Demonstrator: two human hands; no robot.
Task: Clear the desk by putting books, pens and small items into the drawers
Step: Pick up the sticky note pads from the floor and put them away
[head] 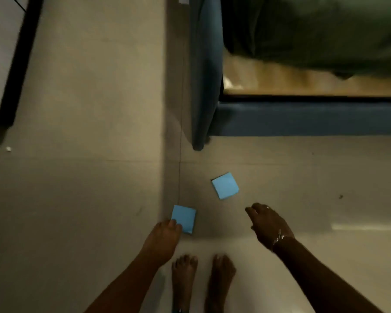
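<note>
Two light blue square note pads are over the tiled floor. My left hand (161, 239) pinches the nearer blue pad (184, 218) at its lower left corner. The other blue pad (225, 185) lies flat on the floor a little farther off and to the right. My right hand (268, 224) hovers with relaxed fingers just below and right of that pad, not touching it. A bracelet shows on the right wrist.
A blue bed frame (204, 86) with a wooden base and a green blanket (314, 28) fills the upper right. A black-framed piece of furniture (16, 64) stands at the upper left. My bare feet (201, 281) stand on the beige tile floor (88, 199).
</note>
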